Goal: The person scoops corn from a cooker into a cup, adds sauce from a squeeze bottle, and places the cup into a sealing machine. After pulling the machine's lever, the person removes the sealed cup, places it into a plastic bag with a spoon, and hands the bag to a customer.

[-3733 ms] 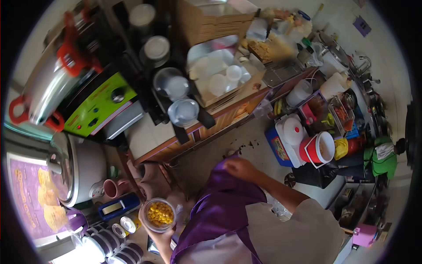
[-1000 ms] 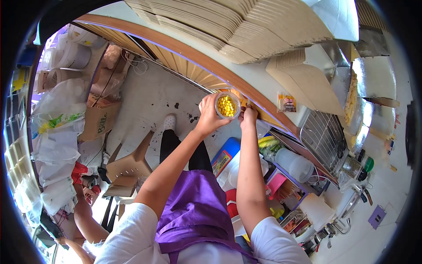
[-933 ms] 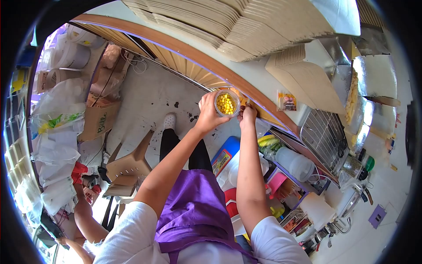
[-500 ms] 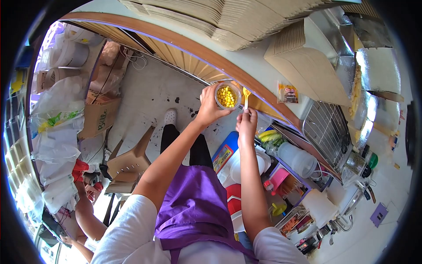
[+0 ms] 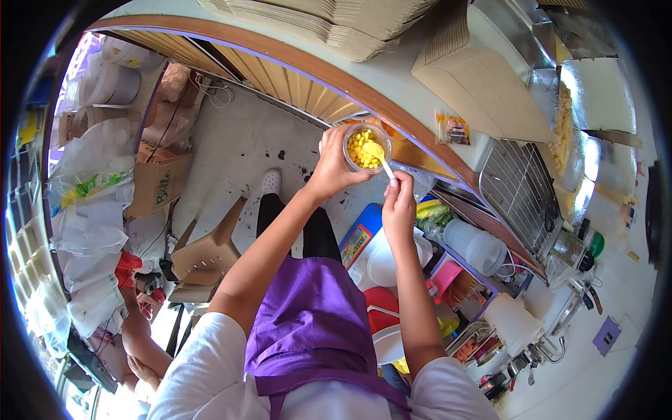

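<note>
My left hand (image 5: 332,166) is wrapped round a clear plastic cup (image 5: 382,137), tilted so its open top faces me. Yellow corn kernels (image 5: 355,145) fill much of the cup. Between the thumb and fingers of my right hand (image 5: 400,199) is the handle of a light-coloured plastic spoon (image 5: 386,167). Its bowl, covered in something pale yellow, lies over the kernels inside the cup's rim. Both hands are held out beside the counter's edge, above the floor.
Along the counter (image 5: 392,84) stand stacks of folded cardboard (image 5: 308,24), a small packet (image 5: 453,129) and a wire rack (image 5: 521,185). Tubs (image 5: 474,246) and vegetables fill the shelves at right. Another person's arm (image 5: 143,336) shows at lower left, near a cardboard box (image 5: 159,185).
My right hand has brought the spoon left, from beside the cup to inside its rim. The cup stays in my left hand, and the view has shifted slightly.
</note>
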`<act>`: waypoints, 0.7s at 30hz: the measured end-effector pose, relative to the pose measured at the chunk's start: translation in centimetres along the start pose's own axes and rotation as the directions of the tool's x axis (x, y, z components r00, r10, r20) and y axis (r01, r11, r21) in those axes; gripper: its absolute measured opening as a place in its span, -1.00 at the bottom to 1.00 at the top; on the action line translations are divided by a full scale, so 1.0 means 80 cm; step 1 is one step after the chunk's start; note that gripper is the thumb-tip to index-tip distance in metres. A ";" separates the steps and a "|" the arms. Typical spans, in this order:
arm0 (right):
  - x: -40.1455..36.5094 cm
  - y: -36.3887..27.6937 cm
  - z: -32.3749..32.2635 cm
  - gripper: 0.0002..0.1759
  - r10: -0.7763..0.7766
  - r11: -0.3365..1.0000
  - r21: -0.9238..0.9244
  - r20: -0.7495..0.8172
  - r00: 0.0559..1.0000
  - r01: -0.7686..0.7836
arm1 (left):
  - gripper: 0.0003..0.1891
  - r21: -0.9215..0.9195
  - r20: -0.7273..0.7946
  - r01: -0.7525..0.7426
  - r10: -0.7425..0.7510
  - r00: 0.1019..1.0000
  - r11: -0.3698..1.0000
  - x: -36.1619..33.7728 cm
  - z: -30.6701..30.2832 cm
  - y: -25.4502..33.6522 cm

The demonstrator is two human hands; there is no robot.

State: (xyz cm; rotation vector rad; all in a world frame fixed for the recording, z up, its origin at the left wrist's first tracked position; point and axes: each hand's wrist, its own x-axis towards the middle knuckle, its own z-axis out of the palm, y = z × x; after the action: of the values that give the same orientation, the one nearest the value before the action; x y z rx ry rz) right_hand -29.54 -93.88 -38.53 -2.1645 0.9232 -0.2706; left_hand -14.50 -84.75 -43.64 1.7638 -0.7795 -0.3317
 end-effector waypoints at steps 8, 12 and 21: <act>0.001 0.002 -0.010 -0.80 -0.064 0.997 -0.043 -0.001 0.998 0.064 | 0.01 0.009 0.014 -0.010 0.009 1.000 1.000 -0.004 -0.002 0.013; 0.004 0.005 -0.005 -0.78 -0.136 0.990 -0.039 -0.039 0.990 0.135 | 0.01 0.013 0.014 -0.005 0.005 1.000 1.000 -0.009 -0.010 0.016; 0.014 0.010 -0.004 -0.87 -0.220 0.973 -0.084 -0.094 0.971 0.213 | -0.01 -0.005 -0.010 -0.036 0.036 0.999 0.999 -0.008 -0.014 0.021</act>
State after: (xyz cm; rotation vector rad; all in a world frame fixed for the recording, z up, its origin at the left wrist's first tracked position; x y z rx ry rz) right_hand -29.36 -95.20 -38.97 -2.3408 0.7624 -0.4657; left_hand -14.92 -83.74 -41.79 1.7436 -0.8023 -0.3006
